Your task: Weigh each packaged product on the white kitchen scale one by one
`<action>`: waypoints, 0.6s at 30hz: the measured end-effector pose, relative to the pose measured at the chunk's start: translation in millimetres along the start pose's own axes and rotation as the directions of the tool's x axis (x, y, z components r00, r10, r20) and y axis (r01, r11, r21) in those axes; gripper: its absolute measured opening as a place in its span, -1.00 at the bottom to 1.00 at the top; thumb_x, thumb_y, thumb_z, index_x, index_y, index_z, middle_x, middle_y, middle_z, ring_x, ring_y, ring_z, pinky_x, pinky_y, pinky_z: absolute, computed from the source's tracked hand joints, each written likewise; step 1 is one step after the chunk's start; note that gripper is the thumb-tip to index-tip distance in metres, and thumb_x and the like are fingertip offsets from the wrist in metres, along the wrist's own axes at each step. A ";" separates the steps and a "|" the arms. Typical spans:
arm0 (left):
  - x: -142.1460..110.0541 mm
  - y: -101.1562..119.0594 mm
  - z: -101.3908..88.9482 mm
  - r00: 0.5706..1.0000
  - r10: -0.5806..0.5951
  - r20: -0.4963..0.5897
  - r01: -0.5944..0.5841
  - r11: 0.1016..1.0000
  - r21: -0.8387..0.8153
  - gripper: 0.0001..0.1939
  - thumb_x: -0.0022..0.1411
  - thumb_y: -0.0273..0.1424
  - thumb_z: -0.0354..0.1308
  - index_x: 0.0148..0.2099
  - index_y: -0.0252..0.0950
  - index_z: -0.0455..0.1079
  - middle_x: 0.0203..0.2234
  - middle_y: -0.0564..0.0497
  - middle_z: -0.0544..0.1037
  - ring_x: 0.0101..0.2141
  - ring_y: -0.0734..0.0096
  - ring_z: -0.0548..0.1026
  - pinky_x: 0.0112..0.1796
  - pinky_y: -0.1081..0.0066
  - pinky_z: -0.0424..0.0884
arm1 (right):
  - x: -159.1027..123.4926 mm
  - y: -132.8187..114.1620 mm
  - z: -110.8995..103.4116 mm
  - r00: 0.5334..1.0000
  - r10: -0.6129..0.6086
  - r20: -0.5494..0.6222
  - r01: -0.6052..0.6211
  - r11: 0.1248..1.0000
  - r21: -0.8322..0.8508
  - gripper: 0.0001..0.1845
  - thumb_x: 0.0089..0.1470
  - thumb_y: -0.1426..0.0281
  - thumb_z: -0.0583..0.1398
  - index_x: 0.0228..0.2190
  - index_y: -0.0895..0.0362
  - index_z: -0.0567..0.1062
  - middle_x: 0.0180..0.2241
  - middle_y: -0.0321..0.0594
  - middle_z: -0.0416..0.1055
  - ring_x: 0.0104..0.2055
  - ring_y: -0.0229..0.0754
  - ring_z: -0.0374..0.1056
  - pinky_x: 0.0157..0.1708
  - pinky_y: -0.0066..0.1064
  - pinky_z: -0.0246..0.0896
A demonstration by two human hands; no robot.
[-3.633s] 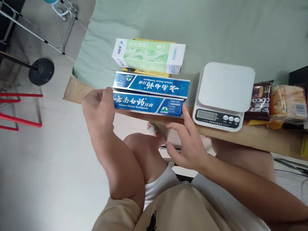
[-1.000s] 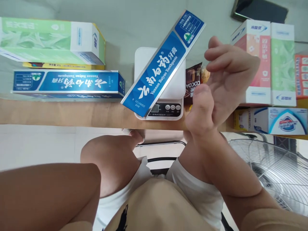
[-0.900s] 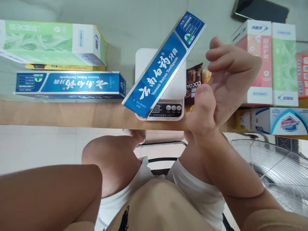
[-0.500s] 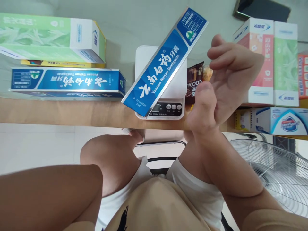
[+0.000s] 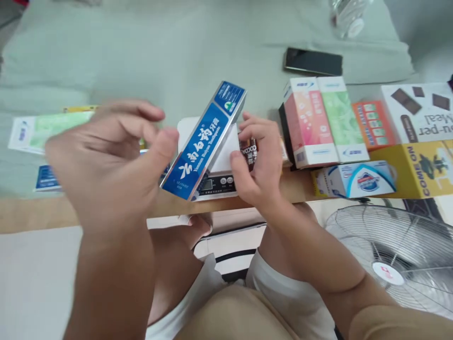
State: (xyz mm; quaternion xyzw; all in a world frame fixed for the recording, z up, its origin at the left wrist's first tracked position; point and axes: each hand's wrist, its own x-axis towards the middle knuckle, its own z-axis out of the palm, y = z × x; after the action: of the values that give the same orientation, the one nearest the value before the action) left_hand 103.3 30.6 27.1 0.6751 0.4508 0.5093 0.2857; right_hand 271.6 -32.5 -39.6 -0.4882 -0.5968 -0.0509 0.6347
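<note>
A blue toothpaste box (image 5: 205,141) lies slanted across a white digital scale (image 5: 224,156), its near end covering part of the scale's display strip. Just left of the box hovers my left hand (image 5: 113,156), slightly blurred, fingers loosely bent and thumb apart, holding nothing. My right hand (image 5: 260,156) is at the scale's right side, thumb and fingers spread, also holding nothing. Behind its fingers shows part of a brown cocoa packet (image 5: 250,153); whether the hand touches it I cannot tell. My left hand partly hides a second blue toothpaste box (image 5: 47,178) and a green-and-white box (image 5: 42,130).
To the right stand a pink box (image 5: 311,123), a green box (image 5: 343,118), a soap box (image 5: 368,179), an orange box (image 5: 375,123) and a yellow box (image 5: 430,165). Behind them lie a phone (image 5: 313,61) and a clear bottle (image 5: 350,19). A fan (image 5: 385,250) stands below the table edge.
My left hand has come into view at the left of the toothpaste box. My right hand has moved left and closer to the scale. The view has shifted, showing more of the table.
</note>
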 end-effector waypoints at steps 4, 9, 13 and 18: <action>-0.3 -6.9 8.6 0.980 0.128 0.150 -0.142 0.986 0.089 -0.94 0.11 -0.39 0.39 -0.41 -0.15 0.61 -0.33 0.11 0.67 -0.23 0.33 0.63 -0.05 0.24 0.49 | 2.5 -5.2 -3.7 1.000 0.014 -0.024 -0.014 1.000 0.007 -0.85 0.24 0.47 0.11 -0.14 0.05 0.33 -0.19 -0.18 0.45 0.02 -0.10 0.45 0.18 -0.02 0.46; -1.0 -9.8 9.6 0.969 0.044 0.242 -0.129 0.928 0.349 -0.74 0.22 -0.18 0.22 -0.46 -0.15 0.56 -0.29 0.04 0.71 -0.24 0.23 0.65 -0.17 0.21 0.48 | 2.7 -7.0 -6.2 0.995 0.042 -0.091 -0.033 0.994 0.100 -0.84 0.22 0.51 0.12 -0.16 0.06 0.32 -0.20 -0.16 0.46 0.04 -0.12 0.44 0.18 -0.10 0.45; -2.6 -3.7 14.0 0.961 -0.003 0.276 -0.132 0.873 0.469 -0.64 0.21 -0.16 0.14 -0.57 -0.18 0.46 -0.31 0.00 0.67 -0.26 0.19 0.64 -0.20 0.19 0.50 | 4.0 -3.6 -13.5 0.992 0.058 -0.111 -0.047 0.994 0.103 -0.85 0.22 0.50 0.12 -0.16 0.07 0.33 -0.20 -0.14 0.47 0.07 -0.10 0.42 0.17 -0.15 0.44; 2.5 3.2 14.5 0.976 -0.054 0.209 -0.069 0.838 0.541 -0.76 0.16 -0.14 0.16 -0.35 -0.18 0.51 -0.21 -0.08 0.64 -0.13 0.08 0.63 -0.05 0.07 0.55 | 12.8 2.2 -25.7 0.988 0.053 -0.148 -0.044 0.997 0.060 -0.82 0.19 0.54 0.08 -0.17 0.07 0.33 -0.21 -0.14 0.47 0.07 -0.10 0.43 0.16 -0.19 0.43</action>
State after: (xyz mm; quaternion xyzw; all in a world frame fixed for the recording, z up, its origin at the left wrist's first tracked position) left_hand 118.2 32.6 26.2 0.7814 0.5406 0.2847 0.1268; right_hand 294.8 -42.2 -25.7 -0.4792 -0.5365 -0.0550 0.6924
